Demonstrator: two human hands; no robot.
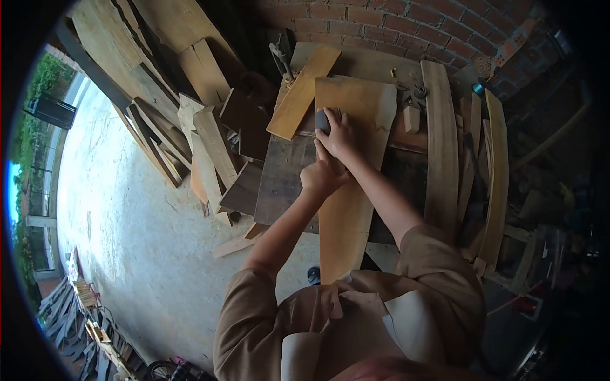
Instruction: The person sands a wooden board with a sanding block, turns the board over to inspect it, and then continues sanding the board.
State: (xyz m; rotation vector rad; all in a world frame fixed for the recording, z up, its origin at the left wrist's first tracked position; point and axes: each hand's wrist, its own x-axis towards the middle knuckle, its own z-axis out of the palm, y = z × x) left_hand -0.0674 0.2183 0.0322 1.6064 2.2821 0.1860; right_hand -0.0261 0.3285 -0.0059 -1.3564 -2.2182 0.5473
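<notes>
A long wooden board [346, 219] lies lengthwise over the workbench [283, 171], its near end reaching toward my body. My right hand [338, 136] is closed on a small dark grey block [322, 122] near the board's left edge. Just nearer to me, my left hand [323, 176] is closed at the same edge, thumb pointing forward. What its fingers hold is hidden. A shorter orange-brown plank [306, 92] lies slanted to the left of the board's far end. To the right is a small wooden block [412, 119].
Large boards and offcuts [210, 136] lean in a pile on the left. Long planks [441, 146] stand along the right side, with another yellowish plank [495, 184] beyond. A brick wall [381, 32] closes off the back. Concrete floor [146, 254] stretches left; dark slats [63, 317] lie piled there.
</notes>
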